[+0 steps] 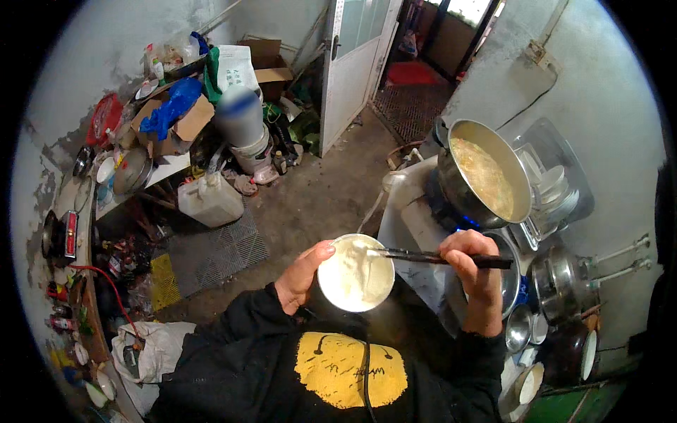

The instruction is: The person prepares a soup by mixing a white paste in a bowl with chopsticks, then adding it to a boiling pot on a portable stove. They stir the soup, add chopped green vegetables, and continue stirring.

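Note:
My left hand (pixel 302 274) holds a round bowl (pixel 356 273) by its left side, in front of my chest. Inside it is a pale, creamy mixture (pixel 346 280). Black chopsticks (pixel 418 256) are gripped in my right hand (pixel 472 264), and their tips, coated with pale mixture, dip into the bowl. Beyond my right hand, a deep metal pot (pixel 521 158) holds a yellowish, foamy liquid (pixel 481 177). It stands on a gas stove, where blue flame (pixel 468 221) shows under its near side.
Right of the pot, a clear plastic bin (pixel 574 153) holds white dishes. Steel basins (pixel 519 325) and a lidded steel pot (pixel 558 285) stand at the right. Ahead are a half-open white door (pixel 351 79) and concrete floor. A plastic jug (pixel 210 200), buckets and cluttered shelves line the left.

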Action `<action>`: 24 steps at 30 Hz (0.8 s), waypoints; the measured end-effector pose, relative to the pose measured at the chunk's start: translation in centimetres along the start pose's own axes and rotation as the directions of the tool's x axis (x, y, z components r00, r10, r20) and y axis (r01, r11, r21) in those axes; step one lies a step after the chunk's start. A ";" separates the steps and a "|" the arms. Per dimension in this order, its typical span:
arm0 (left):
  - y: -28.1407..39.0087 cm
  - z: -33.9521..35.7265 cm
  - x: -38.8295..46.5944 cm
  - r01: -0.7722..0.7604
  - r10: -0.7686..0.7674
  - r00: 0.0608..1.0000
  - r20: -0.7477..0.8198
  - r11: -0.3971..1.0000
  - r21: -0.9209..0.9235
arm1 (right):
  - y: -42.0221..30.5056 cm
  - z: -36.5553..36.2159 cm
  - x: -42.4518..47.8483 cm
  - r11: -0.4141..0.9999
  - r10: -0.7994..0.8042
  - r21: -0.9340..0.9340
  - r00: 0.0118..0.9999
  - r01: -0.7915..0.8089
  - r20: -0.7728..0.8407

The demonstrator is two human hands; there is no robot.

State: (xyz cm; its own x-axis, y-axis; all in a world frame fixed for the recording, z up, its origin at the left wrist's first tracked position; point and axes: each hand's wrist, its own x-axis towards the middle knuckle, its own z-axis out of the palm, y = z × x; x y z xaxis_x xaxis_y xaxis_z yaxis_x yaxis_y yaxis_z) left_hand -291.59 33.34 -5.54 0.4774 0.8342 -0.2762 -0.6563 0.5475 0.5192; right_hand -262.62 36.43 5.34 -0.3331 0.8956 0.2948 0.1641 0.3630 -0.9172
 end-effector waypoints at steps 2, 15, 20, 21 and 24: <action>0.5 0.5 -0.3 -0.034 0.033 0.999 0.024 0.999 0.020 | 2.3 0.5 -0.1 0.999 -0.013 0.045 0.998 0.016 -0.057; -2.2 -3.3 2.8 -0.076 0.109 0.974 -0.198 0.983 0.167 | 12.1 5.8 -6.0 0.653 0.648 0.680 0.711 -0.332 -0.275; -2.0 -2.8 2.7 -0.083 0.125 0.974 -0.186 0.972 0.218 | 14.3 7.1 -7.4 0.417 0.783 0.859 0.598 -0.298 -0.173; -1.8 -2.8 2.5 -0.075 0.109 0.980 -0.163 0.976 0.204 | 14.0 7.0 -7.3 0.398 0.785 0.881 0.591 -0.254 -0.185; -1.0 -2.3 2.0 -0.055 0.075 0.991 -0.110 0.983 0.176 | 13.3 6.1 -7.1 0.387 0.727 0.912 0.653 -0.136 -0.211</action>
State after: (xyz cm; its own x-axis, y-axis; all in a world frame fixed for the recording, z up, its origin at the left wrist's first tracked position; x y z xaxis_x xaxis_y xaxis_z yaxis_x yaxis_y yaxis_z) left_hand -291.35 34.59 -8.42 0.3592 0.8754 -0.3236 -0.5686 0.4802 0.6679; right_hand -263.71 33.33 -10.57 0.0977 0.9032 -0.4179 -0.7384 -0.2157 -0.6389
